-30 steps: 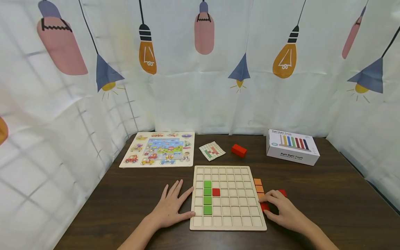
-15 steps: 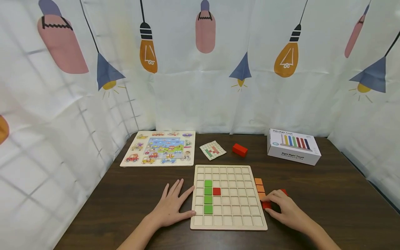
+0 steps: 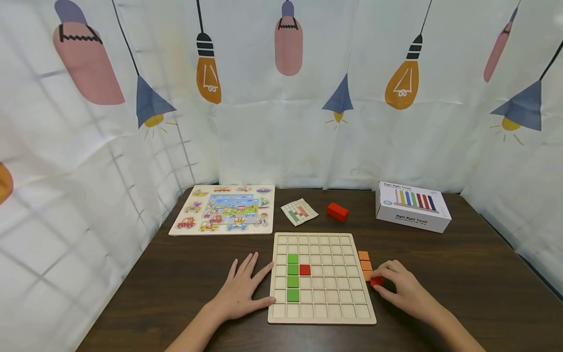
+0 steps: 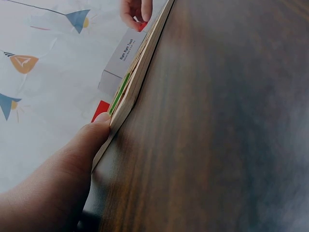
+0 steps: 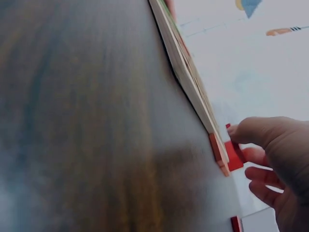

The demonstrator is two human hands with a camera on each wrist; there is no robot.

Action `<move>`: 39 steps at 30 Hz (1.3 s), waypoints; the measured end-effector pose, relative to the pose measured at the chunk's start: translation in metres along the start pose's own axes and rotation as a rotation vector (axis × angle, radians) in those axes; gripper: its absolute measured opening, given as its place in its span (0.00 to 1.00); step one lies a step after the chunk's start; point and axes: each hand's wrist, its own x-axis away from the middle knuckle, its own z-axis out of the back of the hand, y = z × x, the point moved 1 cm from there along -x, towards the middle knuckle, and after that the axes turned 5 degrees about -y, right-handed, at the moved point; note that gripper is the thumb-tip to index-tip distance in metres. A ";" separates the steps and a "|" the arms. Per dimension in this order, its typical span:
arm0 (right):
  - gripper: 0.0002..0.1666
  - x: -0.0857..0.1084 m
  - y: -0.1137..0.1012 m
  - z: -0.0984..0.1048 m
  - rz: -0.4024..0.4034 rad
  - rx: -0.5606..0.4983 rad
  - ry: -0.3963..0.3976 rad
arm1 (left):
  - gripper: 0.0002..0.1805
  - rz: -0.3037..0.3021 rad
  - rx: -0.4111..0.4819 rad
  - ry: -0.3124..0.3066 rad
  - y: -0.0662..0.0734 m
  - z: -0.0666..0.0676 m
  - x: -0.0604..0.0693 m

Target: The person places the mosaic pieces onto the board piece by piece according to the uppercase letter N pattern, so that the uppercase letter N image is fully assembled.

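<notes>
My right hand [image 3: 406, 292] pinches a red tile [image 3: 376, 281] between thumb and fingers, just off the right edge of the wooden grid board [image 3: 323, 320]. The right wrist view shows that red tile [image 5: 234, 155] at the fingertips of the hand [image 5: 285, 154]. Orange tiles [image 3: 366, 265] lie along the board's right side. My left hand [image 3: 237, 293] rests spread out, its thumb and forefinger touching the board's left edge; in the left wrist view its thumb [image 4: 77, 154] lies on the edge. In the grid sit several green tiles [image 3: 292, 281] in a column and one red tile [image 3: 305, 270].
Behind the board are a picture puzzle [image 3: 235, 227], a small pattern card [image 3: 299, 212], a red block [image 3: 337, 211] and a white box [image 3: 413, 208]. In the right wrist view, another red piece [image 5: 235, 224] shows near the white box. A printed curtain [image 3: 281, 137] hangs behind the table.
My right hand has shifted slightly away from me, with the red tile at its fingertips. The red piece seen behind it earlier is hidden in the head view. My left hand has stayed in place.
</notes>
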 end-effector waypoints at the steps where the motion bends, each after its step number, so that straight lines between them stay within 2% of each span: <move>1: 0.21 -0.002 -0.001 0.000 0.016 -0.004 0.007 | 0.45 0.001 -0.002 0.001 0.000 0.000 0.000; 8: 0.19 -0.018 -0.009 -0.003 0.063 -0.020 0.016 | 0.45 0.003 -0.015 0.005 0.000 0.001 0.000; 14: 0.17 -0.029 -0.018 -0.009 0.040 -0.049 -0.039 | 0.45 -0.003 -0.001 -0.001 0.000 0.001 0.000; 19: 0.15 -0.038 -0.024 -0.015 0.079 -0.072 -0.054 | 0.45 -0.006 0.000 0.001 0.000 0.000 0.000; 31: 0.14 -0.052 -0.036 -0.029 0.137 -0.081 -0.070 | 0.45 -0.005 0.003 0.001 -0.001 -0.002 0.000; 39: 0.13 -0.061 -0.043 -0.040 0.145 -0.089 -0.086 | 0.45 -0.010 -0.007 0.007 -0.001 -0.001 0.000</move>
